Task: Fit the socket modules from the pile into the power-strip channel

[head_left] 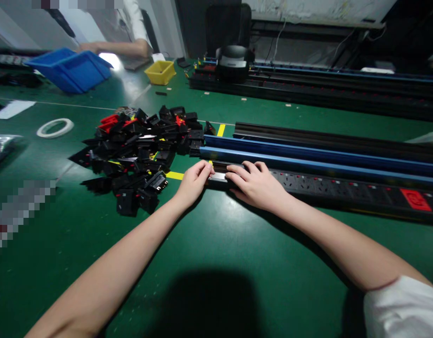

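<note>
A long black strip with a row of socket modules and one red part lies across the right half of the table. My left hand is at the strip's left end, its thumb and fingers pinched around something small and yellow. Over the strip, just right of that end, rests my right hand, fingers curved and slightly apart on its top; whether it grips anything is hidden. Between the hands a shiny metal section shows. Two blue rails run directly behind the strip. A pile of black modules lies left of my hands.
Beyond the pile are a white tape ring, a blue bin and a yellow bin. Another person's arm reaches in behind the blue bin. More long black rails lie at the back right.
</note>
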`<act>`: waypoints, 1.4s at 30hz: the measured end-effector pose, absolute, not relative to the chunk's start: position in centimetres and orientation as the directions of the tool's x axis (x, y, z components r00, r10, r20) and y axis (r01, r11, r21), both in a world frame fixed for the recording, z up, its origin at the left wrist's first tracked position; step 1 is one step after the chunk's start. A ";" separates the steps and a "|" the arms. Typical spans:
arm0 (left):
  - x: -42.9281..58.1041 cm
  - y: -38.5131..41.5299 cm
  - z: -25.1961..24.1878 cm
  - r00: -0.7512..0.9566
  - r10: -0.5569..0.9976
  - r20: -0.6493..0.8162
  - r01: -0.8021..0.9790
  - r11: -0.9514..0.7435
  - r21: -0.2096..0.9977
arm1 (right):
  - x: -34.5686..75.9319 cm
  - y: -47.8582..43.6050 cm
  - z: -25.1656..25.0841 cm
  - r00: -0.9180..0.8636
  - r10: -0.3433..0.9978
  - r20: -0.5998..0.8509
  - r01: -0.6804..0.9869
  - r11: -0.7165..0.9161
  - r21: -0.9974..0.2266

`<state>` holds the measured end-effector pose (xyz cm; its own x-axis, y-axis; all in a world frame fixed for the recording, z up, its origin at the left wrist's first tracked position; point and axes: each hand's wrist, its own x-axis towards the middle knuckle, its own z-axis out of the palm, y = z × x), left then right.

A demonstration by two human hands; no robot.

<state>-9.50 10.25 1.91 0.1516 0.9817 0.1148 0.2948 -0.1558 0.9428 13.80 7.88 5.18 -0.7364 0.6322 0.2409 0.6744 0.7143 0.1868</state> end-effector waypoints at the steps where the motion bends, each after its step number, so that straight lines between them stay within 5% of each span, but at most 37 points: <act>1: -9.5 10.3 1.9 0.150 0.983 0.110 0.294 -0.150 0.944 | 13.8 7.9 5.1 -0.733 0.634 0.246 0.677 0.712 0.185; 17: -9.5 10.1 2.1 0.154 0.980 0.127 0.306 -0.170 0.937 | 13.2 8.0 5.1 -0.680 0.643 0.353 0.729 0.647 0.223; 31: -10.0 9.8 2.0 0.087 0.987 0.132 0.366 -0.155 0.918 | 13.7 7.9 4.3 -0.743 0.601 0.296 0.670 0.664 0.333; 36: -10.0 9.2 2.3 0.087 0.973 0.213 0.567 -0.224 0.792 | 13.7 7.9 4.4 -0.746 0.599 0.290 0.666 0.666 0.338; 42: -10.0 7.9 3.0 0.171 0.915 0.365 0.875 -0.311 0.372 | 13.7 7.8 4.6 -0.747 0.600 0.287 0.665 0.670 0.330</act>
<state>-10.03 7.92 2.99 0.1706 0.9151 0.3654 0.8745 -0.3115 0.3718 13.72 7.81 4.60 -0.7469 0.5998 0.2870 0.6649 0.6700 0.3301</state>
